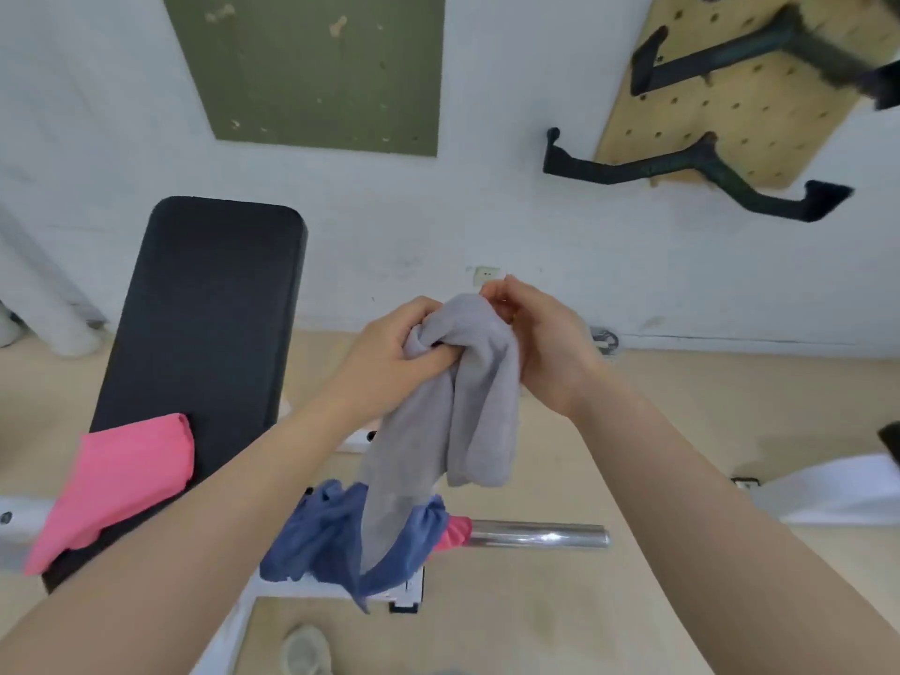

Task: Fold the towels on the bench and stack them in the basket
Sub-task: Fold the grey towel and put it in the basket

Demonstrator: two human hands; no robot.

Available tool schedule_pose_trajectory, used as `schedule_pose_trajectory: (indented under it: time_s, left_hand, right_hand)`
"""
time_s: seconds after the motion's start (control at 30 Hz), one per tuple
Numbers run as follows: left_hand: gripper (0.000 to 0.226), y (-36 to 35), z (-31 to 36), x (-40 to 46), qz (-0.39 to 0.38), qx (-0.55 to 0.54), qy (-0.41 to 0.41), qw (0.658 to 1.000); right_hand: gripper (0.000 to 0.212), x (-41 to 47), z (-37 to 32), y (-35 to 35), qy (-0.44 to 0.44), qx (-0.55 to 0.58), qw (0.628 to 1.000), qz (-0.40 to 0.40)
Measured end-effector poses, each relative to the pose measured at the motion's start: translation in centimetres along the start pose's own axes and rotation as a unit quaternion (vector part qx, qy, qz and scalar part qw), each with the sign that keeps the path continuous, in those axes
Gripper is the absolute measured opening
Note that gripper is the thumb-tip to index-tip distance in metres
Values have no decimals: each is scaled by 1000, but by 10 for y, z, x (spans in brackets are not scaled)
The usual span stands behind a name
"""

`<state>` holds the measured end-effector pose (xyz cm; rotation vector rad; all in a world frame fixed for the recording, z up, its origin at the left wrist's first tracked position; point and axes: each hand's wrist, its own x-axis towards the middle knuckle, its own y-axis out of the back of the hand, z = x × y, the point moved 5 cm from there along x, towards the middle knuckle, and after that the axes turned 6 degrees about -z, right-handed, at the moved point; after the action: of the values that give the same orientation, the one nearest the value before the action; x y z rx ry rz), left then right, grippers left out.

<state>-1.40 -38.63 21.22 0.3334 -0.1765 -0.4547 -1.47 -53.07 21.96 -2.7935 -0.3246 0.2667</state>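
place: small home or studio gym | showing it: black padded weight bench (pixel 204 304) standing by a white wall | chrome steel bar (pixel 535 533) sticking out of the bench frame | black metal rack arms (pixel 682 168) hanging on a tan wooden pegboard (pixel 759 114) | beige floor (pixel 609 601) lying below

Both hands (pixel 467 353) gripping grey towel (pixel 453 421), lifted.

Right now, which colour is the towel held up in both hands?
Grey: the towel gripped by the left hand and right hand, seen in the head view.
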Motion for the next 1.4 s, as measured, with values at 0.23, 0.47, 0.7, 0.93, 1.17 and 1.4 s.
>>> schedule_pose_trajectory:
  time_s: [0.23, 0.47, 0.7, 0.93, 1.17, 1.4]
  left_hand:
    - [39, -183, 90, 24, -59, 258, -232, 936]
    - [31, -333, 117, 63, -144, 342, -343, 863]
    - [51, -465, 117, 112, -303, 300, -323, 845]
    - [115, -593, 124, 191, -498, 289, -265, 773]
    - [17, -712, 163, 288, -543, 162, -167, 807]
    - [29, -807, 180, 354, -514, 171, -130, 830]
  right_hand:
    - [38, -138, -18, 149, -96, -110, 988, 49]
    - [26, -238, -24, 271, -141, -82, 983, 87]
    - [28, -282, -27, 382, -86, -91, 977, 170]
    - [9, -307, -69, 536, -108, -209, 934, 269]
    - [11, -338, -131, 656, -23, -310, 887, 342]
    - [20, -382, -148, 754, 27, -255, 854, 453]
